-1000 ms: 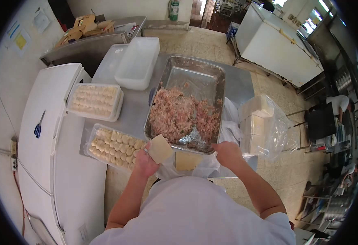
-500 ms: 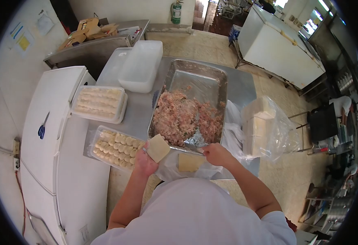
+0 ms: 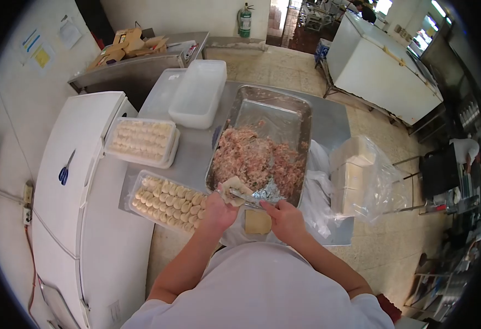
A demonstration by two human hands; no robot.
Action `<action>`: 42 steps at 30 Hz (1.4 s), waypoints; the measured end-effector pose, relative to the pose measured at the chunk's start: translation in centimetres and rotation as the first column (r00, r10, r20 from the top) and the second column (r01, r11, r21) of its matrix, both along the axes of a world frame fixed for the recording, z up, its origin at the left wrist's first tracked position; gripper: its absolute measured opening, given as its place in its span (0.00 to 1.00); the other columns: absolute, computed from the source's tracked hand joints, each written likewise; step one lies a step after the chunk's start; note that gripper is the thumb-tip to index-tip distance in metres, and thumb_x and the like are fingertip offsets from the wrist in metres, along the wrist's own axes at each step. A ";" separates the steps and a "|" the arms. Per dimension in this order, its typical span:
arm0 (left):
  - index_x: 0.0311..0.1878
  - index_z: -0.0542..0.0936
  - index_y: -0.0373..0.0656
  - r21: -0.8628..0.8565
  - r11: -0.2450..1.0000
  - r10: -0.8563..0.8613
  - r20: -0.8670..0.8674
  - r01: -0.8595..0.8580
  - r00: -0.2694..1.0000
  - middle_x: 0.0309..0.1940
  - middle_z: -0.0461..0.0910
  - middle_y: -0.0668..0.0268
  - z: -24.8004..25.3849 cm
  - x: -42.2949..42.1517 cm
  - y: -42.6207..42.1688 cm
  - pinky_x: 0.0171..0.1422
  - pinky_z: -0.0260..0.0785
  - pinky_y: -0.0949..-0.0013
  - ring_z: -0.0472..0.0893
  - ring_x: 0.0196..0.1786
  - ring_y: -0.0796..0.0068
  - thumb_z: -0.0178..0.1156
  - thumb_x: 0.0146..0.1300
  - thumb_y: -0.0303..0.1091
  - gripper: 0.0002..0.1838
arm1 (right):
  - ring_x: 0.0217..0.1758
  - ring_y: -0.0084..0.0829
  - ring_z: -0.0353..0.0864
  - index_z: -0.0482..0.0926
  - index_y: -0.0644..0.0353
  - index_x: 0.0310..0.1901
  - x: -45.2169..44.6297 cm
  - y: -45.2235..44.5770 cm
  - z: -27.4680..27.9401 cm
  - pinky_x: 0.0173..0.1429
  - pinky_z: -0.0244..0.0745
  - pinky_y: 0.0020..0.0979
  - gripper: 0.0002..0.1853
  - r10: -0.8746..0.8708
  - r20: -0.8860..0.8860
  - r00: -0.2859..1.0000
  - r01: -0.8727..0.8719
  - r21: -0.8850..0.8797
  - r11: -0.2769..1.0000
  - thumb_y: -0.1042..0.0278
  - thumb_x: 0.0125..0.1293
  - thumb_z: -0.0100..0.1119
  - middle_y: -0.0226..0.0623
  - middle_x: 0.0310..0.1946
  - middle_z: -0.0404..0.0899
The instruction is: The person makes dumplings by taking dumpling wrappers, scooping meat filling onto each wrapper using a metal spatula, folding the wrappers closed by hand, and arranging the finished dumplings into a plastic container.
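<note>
By the fingers of the left hand (image 3: pixel 220 213), a pale wrapper (image 3: pixel 232 185) is pinched; by those of the right hand (image 3: pixel 288 221), a flat utensil (image 3: pixel 248 198) is gripped over it. Just beyond the fingers, ground meat (image 3: pixel 247 156) is heaped in a metal pan (image 3: pixel 274 112).

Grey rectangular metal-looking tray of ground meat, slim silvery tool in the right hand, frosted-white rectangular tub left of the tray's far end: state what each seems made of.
Tray: metal, likely stainless steel, fairly shiny; its bare floor catches reflections.
Tool: probably metal, going by its silvery look; too small to be sure.
Tub: probably plastic, frosted finish; its walls look translucent.
</note>
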State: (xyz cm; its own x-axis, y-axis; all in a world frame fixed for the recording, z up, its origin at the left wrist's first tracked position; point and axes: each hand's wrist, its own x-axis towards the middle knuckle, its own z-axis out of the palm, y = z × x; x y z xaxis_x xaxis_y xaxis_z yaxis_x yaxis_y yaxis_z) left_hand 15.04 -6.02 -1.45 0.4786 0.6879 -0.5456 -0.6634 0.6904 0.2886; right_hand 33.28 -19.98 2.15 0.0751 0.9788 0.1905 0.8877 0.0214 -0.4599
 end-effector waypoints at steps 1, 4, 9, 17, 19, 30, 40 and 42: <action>0.65 0.73 0.34 -0.022 0.999 0.039 0.006 -0.039 0.999 0.60 0.80 0.53 0.6 0.5 0.1 0.72 0.72 0.48 0.80 0.63 0.53 0.35 0.85 0.48 0.27 | 0.30 0.39 0.80 0.87 0.43 0.58 0.0 0.0 0.1 0.35 0.79 0.40 0.20 0.000 0.035 0.999 0.000 0.020 1.000 0.72 0.65 0.65 0.35 0.28 0.75; 0.64 0.73 0.34 -0.089 0.984 0.148 -0.057 -0.152 0.987 0.59 0.81 0.54 -0.3 0.9 1.0 0.72 0.73 0.49 0.81 0.62 0.54 0.35 0.85 0.47 0.26 | 0.31 0.40 0.80 0.87 0.41 0.57 0.7 -0.8 1.0 0.34 0.78 0.41 0.21 -0.034 0.101 0.994 0.031 0.031 0.999 0.73 0.64 0.65 0.35 0.28 0.73; 0.64 0.73 0.36 -0.107 0.976 0.190 -0.017 -0.191 0.982 0.59 0.81 0.56 -0.6 0.4 1.9 0.69 0.77 0.51 0.82 0.61 0.57 0.40 0.84 0.45 0.22 | 0.31 0.42 0.80 0.87 0.41 0.58 1.2 -1.9 2.7 0.34 0.77 0.43 0.20 -0.098 0.012 0.995 0.098 0.012 0.995 0.73 0.65 0.64 0.37 0.28 0.74; 0.66 0.72 0.36 -0.075 0.995 0.077 0.065 -0.073 0.995 0.59 0.80 0.55 1.3 1.9 0.0 0.71 0.75 0.52 0.81 0.61 0.55 0.37 0.85 0.47 0.25 | 0.32 0.39 0.83 0.85 0.46 0.61 0.0 -1.1 1.2 0.39 0.78 0.40 0.20 -0.038 -0.343 0.938 0.032 -0.023 0.999 0.72 0.69 0.62 0.43 0.30 0.79; 0.67 0.72 0.37 -0.076 0.996 0.063 0.099 -0.056 0.993 0.58 0.79 0.53 1.7 2.3 -0.1 0.72 0.73 0.50 0.80 0.61 0.54 0.34 0.85 0.48 0.27 | 0.29 0.30 0.78 0.82 0.52 0.65 0.2 -1.4 0.5 0.35 0.74 0.36 0.21 -0.117 -0.550 0.827 0.013 -0.189 0.982 0.72 0.73 0.59 0.37 0.26 0.78; 0.64 0.73 0.35 -0.044 0.997 0.060 0.101 -0.056 0.993 0.55 0.79 0.53 2.3 2.1 0.1 0.71 0.73 0.49 0.81 0.59 0.55 0.35 0.85 0.48 0.27 | 0.28 0.18 0.70 0.78 0.60 0.69 0.4 -0.8 3.7 0.32 0.67 0.26 0.21 -0.320 -0.725 0.610 -0.060 -0.445 0.894 0.71 0.77 0.52 0.27 0.25 0.75; 0.61 0.76 0.37 0.078 0.997 -0.025 0.068 0.020 0.997 0.51 0.81 0.55 2.8 2.0 0.6 0.68 0.73 0.50 0.81 0.56 0.55 0.32 0.85 0.51 0.29 | 0.35 0.42 0.82 0.85 0.45 0.61 -0.6 -1.1 3.2 0.37 0.78 0.43 0.23 -0.090 -0.022 0.996 0.090 0.001 0.996 0.74 0.65 0.62 0.40 0.32 0.77; 0.61 0.76 0.37 0.055 0.998 -0.031 0.045 0.029 0.998 0.50 0.82 0.56 3.3 2.3 0.6 0.68 0.73 0.51 0.81 0.55 0.57 0.35 0.85 0.52 0.29 | 0.36 0.42 0.82 0.85 0.44 0.60 -0.8 -0.7 2.4 0.38 0.78 0.45 0.23 -0.077 0.075 0.994 0.077 0.003 0.997 0.74 0.63 0.63 0.39 0.32 0.76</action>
State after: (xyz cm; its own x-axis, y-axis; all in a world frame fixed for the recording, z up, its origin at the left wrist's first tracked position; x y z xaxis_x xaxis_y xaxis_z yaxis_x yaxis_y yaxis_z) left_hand 17.39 -5.40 1.89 0.5232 0.7008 -0.4850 -0.6560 0.6944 0.2957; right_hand 32.50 -20.71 4.59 0.1355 0.9707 0.1983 0.9188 -0.0482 -0.3917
